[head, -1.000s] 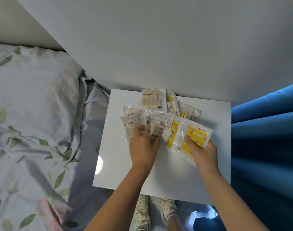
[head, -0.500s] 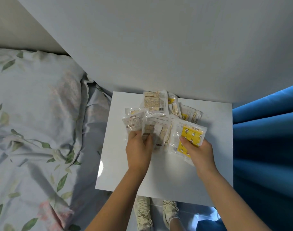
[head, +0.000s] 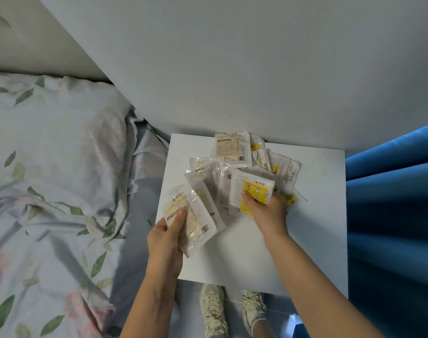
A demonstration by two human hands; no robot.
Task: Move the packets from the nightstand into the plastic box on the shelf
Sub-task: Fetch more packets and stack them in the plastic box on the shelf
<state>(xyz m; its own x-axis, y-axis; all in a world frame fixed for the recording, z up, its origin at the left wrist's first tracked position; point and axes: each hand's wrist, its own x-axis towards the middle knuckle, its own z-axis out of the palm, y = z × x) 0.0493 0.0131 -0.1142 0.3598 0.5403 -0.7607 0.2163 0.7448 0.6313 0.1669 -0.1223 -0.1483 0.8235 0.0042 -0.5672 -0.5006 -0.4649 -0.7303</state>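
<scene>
Several clear packets (head: 232,152) lie in a loose pile at the back of the white nightstand (head: 312,215). My left hand (head: 165,242) grips a clear packet of pale beige contents (head: 191,215), lifted off the pile toward the nightstand's left edge. My right hand (head: 269,211) holds a packet with a yellow printed panel (head: 254,191), thumb on top, near the middle of the pile. The plastic box and the shelf are out of view.
A bed with leaf-patterned sheets and a pillow (head: 57,142) lies to the left. A pale wall (head: 232,69) stands right behind the nightstand. Blue curtain (head: 390,215) hangs on the right. My shoes (head: 213,308) show below the nightstand's front edge.
My left hand has pulled a beige packet off the pile, back and to the left. My right hand has kept its hold on the yellow packet and shifted it slightly left.
</scene>
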